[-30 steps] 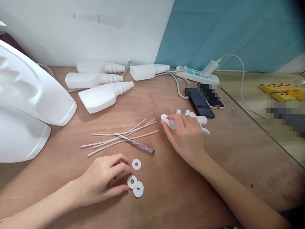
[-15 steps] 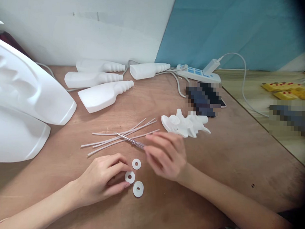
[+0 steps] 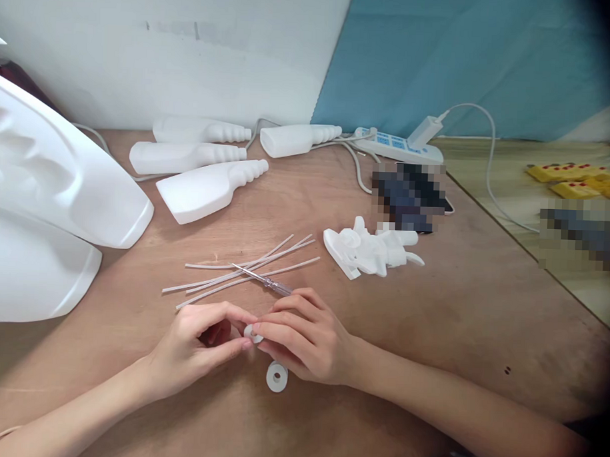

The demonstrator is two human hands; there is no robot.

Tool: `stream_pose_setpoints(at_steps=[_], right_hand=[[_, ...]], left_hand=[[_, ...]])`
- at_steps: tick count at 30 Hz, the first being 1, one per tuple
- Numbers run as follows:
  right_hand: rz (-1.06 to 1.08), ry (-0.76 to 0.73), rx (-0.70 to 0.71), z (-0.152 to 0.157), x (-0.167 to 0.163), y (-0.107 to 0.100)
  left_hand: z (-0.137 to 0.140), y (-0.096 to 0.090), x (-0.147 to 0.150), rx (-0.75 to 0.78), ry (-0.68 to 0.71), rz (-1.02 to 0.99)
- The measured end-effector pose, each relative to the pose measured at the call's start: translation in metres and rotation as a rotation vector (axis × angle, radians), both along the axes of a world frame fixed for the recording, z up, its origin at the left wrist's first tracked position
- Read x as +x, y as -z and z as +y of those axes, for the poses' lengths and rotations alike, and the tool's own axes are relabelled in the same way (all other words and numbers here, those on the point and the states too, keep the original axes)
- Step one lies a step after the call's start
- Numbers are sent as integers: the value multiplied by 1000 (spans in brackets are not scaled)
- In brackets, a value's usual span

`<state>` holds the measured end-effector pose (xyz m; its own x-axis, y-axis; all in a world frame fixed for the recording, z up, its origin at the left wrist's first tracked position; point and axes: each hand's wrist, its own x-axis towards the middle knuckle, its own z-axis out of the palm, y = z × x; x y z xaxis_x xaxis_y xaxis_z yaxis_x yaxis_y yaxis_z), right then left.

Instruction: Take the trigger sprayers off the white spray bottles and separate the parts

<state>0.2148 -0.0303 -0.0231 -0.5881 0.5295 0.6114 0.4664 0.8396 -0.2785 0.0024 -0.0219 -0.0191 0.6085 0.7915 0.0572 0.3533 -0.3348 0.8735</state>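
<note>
My left hand (image 3: 201, 338) pinches a small white ring washer (image 3: 248, 332) between thumb and forefinger. Closed from the other side, my right hand (image 3: 308, 335) has its fingertips on the same washer, covering its right edge. Another white washer (image 3: 277, 387) lies flat on the table just below my right fingers. Whether a third one sits behind the right hand, I cannot tell. A screwdriver (image 3: 268, 282) with a clear handle rests across several thin white strips (image 3: 208, 281), its handle end close to my right knuckles.
White plastic pieces (image 3: 364, 247) are heaped right of the strips. Several white bottle-shaped parts (image 3: 201, 191) lie behind, near a power strip (image 3: 388, 148) with cables. Blurred-out phones (image 3: 409, 195) sit at the back right. Large white moulded pieces (image 3: 51, 173) stand on the left.
My right hand has come down and left to meet my left hand. A washer is now between the fingers, and the upper washer no longer shows on the table. The screwdriver stays put.
</note>
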Motion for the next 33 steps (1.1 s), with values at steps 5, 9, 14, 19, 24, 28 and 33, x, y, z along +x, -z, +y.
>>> stream_pose_setpoints(at_steps=[5,9,14,19,24,28,33], right_hand=[[2,24,9,0,1,4],[2,13,28,0,2,6],[1,-16,40,1,2,6],[-2,-44,54,0,3,7],[19,-85,80,0,4,6],[47,-136,73,0,4,3],[47,-145,67,0,4,3]], left_hand=[[0,1,1,-55,-35,-10],[1,-1,2,-16,-50,-11],[3,-4,2,-35,-12,-61],[3,-3,1,-48,-24,-103],[1,-4,2,-32,-46,-134],[-1,-3,2,-29,-71,-188],[0,0,1,-50,-68,-223]])
